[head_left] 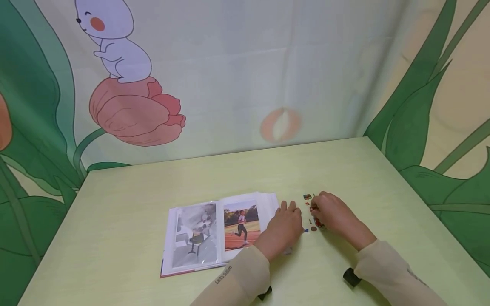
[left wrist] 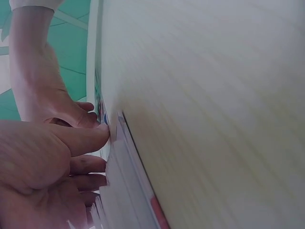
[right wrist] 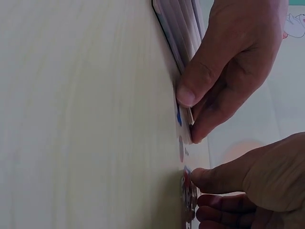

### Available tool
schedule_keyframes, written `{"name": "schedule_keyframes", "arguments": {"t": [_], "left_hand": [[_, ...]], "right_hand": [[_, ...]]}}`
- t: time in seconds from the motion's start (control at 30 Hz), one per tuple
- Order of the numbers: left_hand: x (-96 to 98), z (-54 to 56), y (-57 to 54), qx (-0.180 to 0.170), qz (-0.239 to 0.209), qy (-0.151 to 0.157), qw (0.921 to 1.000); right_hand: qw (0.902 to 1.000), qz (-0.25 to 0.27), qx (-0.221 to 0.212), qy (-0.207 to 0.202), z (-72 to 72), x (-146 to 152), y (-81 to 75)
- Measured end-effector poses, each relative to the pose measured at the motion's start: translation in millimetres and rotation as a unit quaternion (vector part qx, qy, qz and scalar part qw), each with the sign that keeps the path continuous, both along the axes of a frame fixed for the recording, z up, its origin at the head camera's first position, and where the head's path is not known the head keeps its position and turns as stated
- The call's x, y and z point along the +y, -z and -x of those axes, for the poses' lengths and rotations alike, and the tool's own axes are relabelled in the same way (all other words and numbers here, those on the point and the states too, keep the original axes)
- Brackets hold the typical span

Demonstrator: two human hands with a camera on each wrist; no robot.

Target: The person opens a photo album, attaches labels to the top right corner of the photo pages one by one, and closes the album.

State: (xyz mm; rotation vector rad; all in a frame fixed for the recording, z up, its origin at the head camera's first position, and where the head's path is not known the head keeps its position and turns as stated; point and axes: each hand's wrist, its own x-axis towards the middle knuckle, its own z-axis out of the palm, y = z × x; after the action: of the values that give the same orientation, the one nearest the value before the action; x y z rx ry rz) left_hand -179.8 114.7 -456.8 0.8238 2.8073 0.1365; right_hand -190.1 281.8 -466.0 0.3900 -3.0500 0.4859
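An open photo album (head_left: 226, 260) lies on the table, with a photo of a runner on its right page. My left hand (head_left: 283, 227) rests at the album's right edge, its thumb and fingers pressing down beside a small blue sticker (right wrist: 179, 116). Right of it lies a set of small colourful stickers (head_left: 307, 197), which looks like a clear sheet. My right hand (head_left: 337, 214) is over these stickers, thumb and fingertips pinching at a red one (right wrist: 187, 177). The right fingertips are partly hidden in the head view.
The pale table (head_left: 115, 204) runs back to a wall cloth (head_left: 229, 85) printed with a cartoon animal and plants. A dark band with a small black block (head_left: 351, 277) sits below my right wrist. Another black piece (head_left: 265, 293) shows under my left sleeve.
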Motion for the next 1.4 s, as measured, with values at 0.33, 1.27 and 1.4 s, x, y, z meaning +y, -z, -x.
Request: {"name": "schedule_keyframes", "arguments": {"t": [0.33, 1.27, 1.4], "left_hand": [[1.7, -1.2, -0.3, -0.002, 0.005, -0.003, 1.0], [-0.4, -1.1, -2.1, 0.016, 0.006, 0.008, 0.9998], [-0.8, -1.9, -3.0, 0.01, 0.005, 0.005, 0.9999]], "right_hand": [[0.9998, 0.01, -0.013, 0.01, -1.2, -1.3, -0.3], [0.9973, 0.066, -0.032, 0.001, 3.0, 4.1, 4.0], [0.9967, 0.074, -0.034, -0.001, 3.6, 5.5, 6.6]]}}
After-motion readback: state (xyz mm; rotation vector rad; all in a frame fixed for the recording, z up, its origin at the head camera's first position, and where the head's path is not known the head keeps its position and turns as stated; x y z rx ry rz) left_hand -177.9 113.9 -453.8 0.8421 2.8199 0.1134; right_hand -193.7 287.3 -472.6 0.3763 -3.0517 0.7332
